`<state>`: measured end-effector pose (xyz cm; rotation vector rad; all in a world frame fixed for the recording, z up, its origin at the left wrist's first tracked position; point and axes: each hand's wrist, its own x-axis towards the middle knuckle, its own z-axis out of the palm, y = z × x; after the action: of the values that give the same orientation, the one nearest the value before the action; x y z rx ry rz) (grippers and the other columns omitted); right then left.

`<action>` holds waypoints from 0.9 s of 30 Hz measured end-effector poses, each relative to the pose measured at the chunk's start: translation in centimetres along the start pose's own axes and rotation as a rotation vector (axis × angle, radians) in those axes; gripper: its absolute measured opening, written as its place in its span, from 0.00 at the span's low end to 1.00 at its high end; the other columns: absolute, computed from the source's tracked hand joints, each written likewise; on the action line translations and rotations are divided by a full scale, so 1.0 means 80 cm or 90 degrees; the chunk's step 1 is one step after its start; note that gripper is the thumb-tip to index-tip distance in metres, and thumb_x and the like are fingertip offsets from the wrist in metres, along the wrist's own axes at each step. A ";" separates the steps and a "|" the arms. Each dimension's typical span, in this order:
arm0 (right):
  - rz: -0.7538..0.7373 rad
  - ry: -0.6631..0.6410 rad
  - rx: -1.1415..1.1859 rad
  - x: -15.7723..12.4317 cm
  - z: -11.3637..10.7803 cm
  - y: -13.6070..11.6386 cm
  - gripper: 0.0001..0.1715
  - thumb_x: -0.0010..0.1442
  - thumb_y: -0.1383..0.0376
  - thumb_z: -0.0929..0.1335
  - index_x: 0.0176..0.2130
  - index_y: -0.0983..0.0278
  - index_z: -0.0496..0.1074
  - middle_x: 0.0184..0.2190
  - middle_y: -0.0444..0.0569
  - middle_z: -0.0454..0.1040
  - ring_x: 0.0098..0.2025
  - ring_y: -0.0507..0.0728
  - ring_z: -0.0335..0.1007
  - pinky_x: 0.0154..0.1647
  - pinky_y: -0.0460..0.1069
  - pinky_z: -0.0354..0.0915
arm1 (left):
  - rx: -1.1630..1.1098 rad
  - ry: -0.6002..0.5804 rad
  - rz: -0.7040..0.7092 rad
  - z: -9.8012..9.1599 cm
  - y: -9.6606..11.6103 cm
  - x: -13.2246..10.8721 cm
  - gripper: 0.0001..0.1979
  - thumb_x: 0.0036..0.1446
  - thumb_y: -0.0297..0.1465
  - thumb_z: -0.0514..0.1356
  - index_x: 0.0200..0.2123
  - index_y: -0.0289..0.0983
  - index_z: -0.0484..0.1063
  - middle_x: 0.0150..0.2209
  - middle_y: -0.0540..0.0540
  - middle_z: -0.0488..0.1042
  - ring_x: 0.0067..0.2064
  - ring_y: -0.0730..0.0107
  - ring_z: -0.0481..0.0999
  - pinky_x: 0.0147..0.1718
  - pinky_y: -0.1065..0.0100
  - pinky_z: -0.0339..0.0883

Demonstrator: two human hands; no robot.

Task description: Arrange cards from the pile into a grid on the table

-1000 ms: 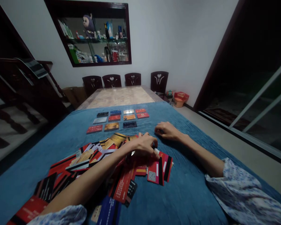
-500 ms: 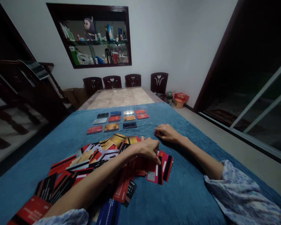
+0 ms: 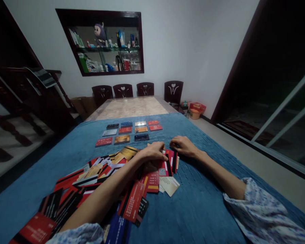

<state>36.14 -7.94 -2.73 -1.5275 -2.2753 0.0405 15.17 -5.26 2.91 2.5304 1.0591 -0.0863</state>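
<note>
My left hand (image 3: 154, 151) is closed on a few magenta-red cards (image 3: 170, 159) with black stripes, held at the right edge of a loose pile. Just below them lie a cream card (image 3: 170, 186) and a red card with a yellow band (image 3: 152, 183). The mixed card pile (image 3: 91, 173) spreads leftward, partly hidden under my left forearm. My right hand (image 3: 184, 145) rests on the blue cloth with fingers curled, close to the magenta-red cards; nothing shows in it. Beyond the pile, several small card stacks stand in rows, among them a gold one (image 3: 122, 139) and a black one (image 3: 141, 137).
A blue cloth (image 3: 193, 203) covers the near part of the table, and the stone-like tabletop (image 3: 137, 106) shows beyond it. Dark chairs (image 3: 173, 90) stand at the far end. A railing (image 3: 17, 112) is on the left.
My left hand has moved the magenta-red cards away from me and slightly left, uncovering the cream card. My right hand stays nearly where it was.
</note>
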 end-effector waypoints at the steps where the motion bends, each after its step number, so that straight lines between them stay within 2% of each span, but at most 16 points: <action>1: 0.005 0.008 0.002 0.000 0.000 0.001 0.13 0.60 0.71 0.62 0.37 0.63 0.76 0.36 0.50 0.78 0.38 0.55 0.70 0.40 0.49 0.60 | -0.004 0.018 -0.011 0.001 -0.003 0.003 0.17 0.49 0.37 0.66 0.42 0.38 0.70 0.41 0.49 0.76 0.44 0.61 0.74 0.42 0.65 0.62; 4: 0.015 0.030 0.007 -0.001 0.001 0.002 0.14 0.59 0.70 0.63 0.39 0.62 0.76 0.37 0.51 0.77 0.39 0.56 0.70 0.41 0.49 0.61 | -0.016 0.070 -0.030 0.008 -0.012 0.011 0.15 0.51 0.35 0.65 0.42 0.38 0.72 0.41 0.48 0.77 0.46 0.59 0.74 0.45 0.63 0.62; 8: -0.001 0.053 0.022 -0.001 0.000 -0.003 0.13 0.59 0.69 0.64 0.42 0.63 0.76 0.38 0.51 0.76 0.41 0.57 0.69 0.43 0.50 0.61 | -0.035 0.125 -0.009 0.017 -0.022 0.021 0.14 0.54 0.33 0.63 0.44 0.37 0.74 0.42 0.46 0.78 0.49 0.57 0.73 0.47 0.60 0.61; 15: -0.064 0.040 0.009 -0.002 0.003 -0.014 0.13 0.65 0.62 0.64 0.44 0.62 0.76 0.42 0.53 0.75 0.43 0.58 0.66 0.44 0.53 0.61 | 0.045 0.175 0.028 0.024 -0.028 0.026 0.16 0.57 0.38 0.62 0.47 0.39 0.73 0.46 0.43 0.76 0.55 0.51 0.65 0.51 0.51 0.57; 22: -0.103 0.000 -0.030 -0.005 0.005 -0.020 0.17 0.67 0.61 0.62 0.50 0.58 0.76 0.49 0.54 0.76 0.48 0.61 0.63 0.47 0.57 0.60 | 0.195 0.225 0.060 0.022 -0.015 0.009 0.11 0.59 0.34 0.58 0.43 0.39 0.75 0.49 0.39 0.74 0.55 0.51 0.62 0.51 0.49 0.54; 27: -0.104 -0.018 -0.058 -0.007 0.002 -0.019 0.18 0.67 0.61 0.61 0.50 0.59 0.76 0.48 0.54 0.77 0.49 0.62 0.62 0.46 0.58 0.58 | 0.233 0.201 0.060 0.024 0.007 -0.016 0.18 0.61 0.42 0.56 0.38 0.35 0.78 0.44 0.35 0.75 0.53 0.46 0.64 0.50 0.46 0.54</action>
<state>34.91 -9.06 -2.70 -1.3865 -2.4462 -0.0885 14.85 -7.21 1.58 2.9951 1.1224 0.1670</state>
